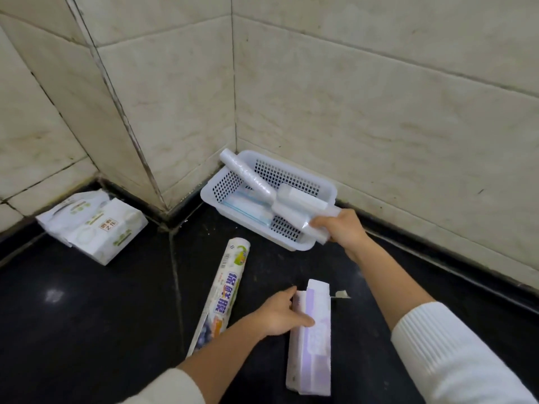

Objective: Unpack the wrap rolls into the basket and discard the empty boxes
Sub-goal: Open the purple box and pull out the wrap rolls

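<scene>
A white perforated basket (pixel 294 244) sits in the tiled corner on the black counter. Several wrap rolls lie in it: one clear roll (pixel 248 177) leans over the back rim, and a flat blue-edged pack (pixel 248 208) rests on the bottom. My right hand (pixel 341 228) is shut on the end of a clear wrap roll (pixel 300 208) that reaches across the basket's right side. My left hand (pixel 280 313) grips a long pale purple box (pixel 312 339) lying on the counter. A printed wrap roll (pixel 224 293) lies left of that box, untouched.
Two soft white tissue packs (pixel 93 225) lie by the left wall. A small torn scrap (pixel 341 294) rests beside the box's far end. Tiled walls close the counter at the back and right.
</scene>
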`<state>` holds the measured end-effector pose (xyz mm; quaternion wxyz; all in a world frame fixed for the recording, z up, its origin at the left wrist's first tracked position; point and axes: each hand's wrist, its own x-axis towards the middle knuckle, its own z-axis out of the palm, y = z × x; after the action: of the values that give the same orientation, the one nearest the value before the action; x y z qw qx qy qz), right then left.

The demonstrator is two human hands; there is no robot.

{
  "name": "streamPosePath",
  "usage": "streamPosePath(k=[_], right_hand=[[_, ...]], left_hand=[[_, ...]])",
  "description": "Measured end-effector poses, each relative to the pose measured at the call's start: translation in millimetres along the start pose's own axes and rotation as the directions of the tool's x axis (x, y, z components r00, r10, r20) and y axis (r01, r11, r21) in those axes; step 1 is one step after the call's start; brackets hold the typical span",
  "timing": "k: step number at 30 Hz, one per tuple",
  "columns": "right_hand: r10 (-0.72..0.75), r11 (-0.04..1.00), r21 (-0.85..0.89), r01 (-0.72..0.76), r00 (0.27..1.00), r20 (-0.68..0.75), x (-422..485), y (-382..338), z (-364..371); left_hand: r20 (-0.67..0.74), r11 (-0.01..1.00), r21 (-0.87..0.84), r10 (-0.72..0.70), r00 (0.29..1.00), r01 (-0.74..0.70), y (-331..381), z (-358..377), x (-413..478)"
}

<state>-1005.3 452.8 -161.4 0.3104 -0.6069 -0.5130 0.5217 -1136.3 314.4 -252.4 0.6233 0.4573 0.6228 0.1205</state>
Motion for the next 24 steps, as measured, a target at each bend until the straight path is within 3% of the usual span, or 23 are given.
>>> streamPosePath(k=[2, 4, 6, 7, 8, 9, 13, 15, 20, 24], right_hand=[[-0.001, 1.000, -0.029, 0.002, 1.000, 0.031, 15.6, -0.9, 7.8], [0.011, 0.996, -0.090, -0.005, 0.998, 0.064, 32.1, -3.0, 15.9], [0.022, 0.985, -0.173, -0.003, 0.994, 0.106, 47.4, -6.1, 25.8], [0.020, 0.979, -0.204, 0.008, 0.991, 0.134, 54.0, -7.2, 31.7], [0.016, 0.972, -0.233, 0.022, 0.987, 0.161, 59.5, -7.8, 38.1], [0.014, 0.963, -0.268, 0.037, 0.982, 0.186, 63.7, -8.0, 44.5], [0.033, 0.905, -0.417, 0.086, 0.962, 0.272, 76.0, 0.1, 63.8], [0.043, 0.862, -0.495, 0.111, 0.956, 0.289, 80.9, 4.2, 65.9], [-0.014, 0.747, -0.627, 0.220, 0.949, 0.316, 90.7, 10.5, 61.4], [-0.053, 0.487, -0.791, 0.370, 0.917, 0.396, 86.6, 15.7, 70.7]], left_hand=[[-0.071, 0.992, 0.110, 0.075, 0.995, -0.067, 2.0, -13.3, 3.9], [-0.307, 0.973, 0.152, 0.216, 0.927, -0.176, 11.3, -35.6, 6.0], [-0.580, 0.925, 0.267, 0.378, 0.722, -0.270, 21.4, -65.5, 11.1], [-0.651, 0.893, 0.351, 0.448, 0.612, -0.280, 25.9, -81.0, 14.7], [-0.680, 0.866, 0.421, 0.499, 0.538, -0.271, 29.9, -95.9, 18.5], [-0.679, 0.849, 0.472, 0.522, 0.516, -0.239, 31.9, -109.4, 23.7], [-0.560, 0.743, 0.667, 0.454, 0.693, 0.053, 20.7, -140.3, 43.2], [-0.528, 0.736, 0.674, 0.419, 0.739, 0.064, 12.9, -143.0, 48.0], [-0.544, 0.772, 0.636, 0.424, 0.724, 0.025, 10.3, -137.6, 51.8], [-0.534, 0.778, 0.628, 0.403, 0.743, 0.029, 12.3, -139.1, 50.1]])
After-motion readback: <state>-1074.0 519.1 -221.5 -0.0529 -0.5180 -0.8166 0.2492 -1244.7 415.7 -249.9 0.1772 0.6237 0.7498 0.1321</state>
